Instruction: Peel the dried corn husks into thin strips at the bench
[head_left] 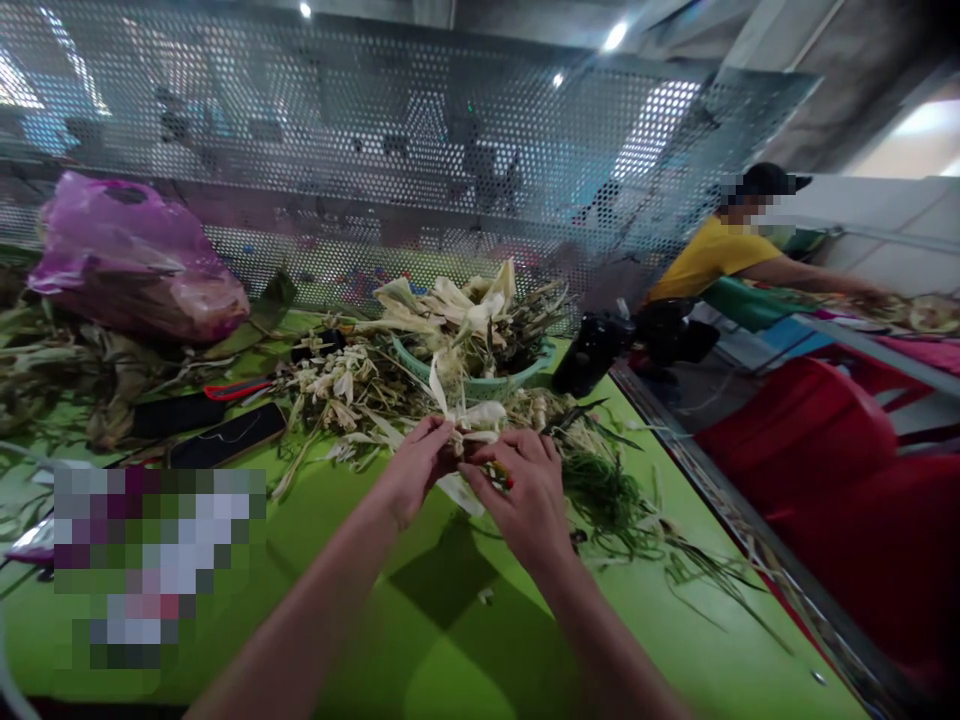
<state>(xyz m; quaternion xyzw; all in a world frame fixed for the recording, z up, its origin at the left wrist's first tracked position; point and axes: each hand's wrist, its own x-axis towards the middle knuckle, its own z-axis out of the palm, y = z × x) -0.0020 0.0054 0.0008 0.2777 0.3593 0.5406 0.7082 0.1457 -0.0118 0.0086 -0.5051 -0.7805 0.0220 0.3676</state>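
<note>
My left hand (420, 465) and my right hand (525, 490) meet over the green table, fingers pinched together. Between them is a small bundle of pale dried husk (484, 412), its strips sticking up and out to the sides. The fingertips hide its lower part; a small red spot shows by the right fingers. Just behind my hands stands a light green basket (517, 382) heaped with dried husks (457, 310). To the left lies a cluster of small husk pieces (337, 385). Green stringy strands (611, 490) lie right of my right hand.
A purple plastic bag (135, 265) sits at the back left. Near it lie a red-edged tool (236, 389) and a dark flat object (229, 437). A black container (592, 350) stands right of the basket. Red chairs (802, 420) and a person in yellow (705, 260) are beyond the right edge.
</note>
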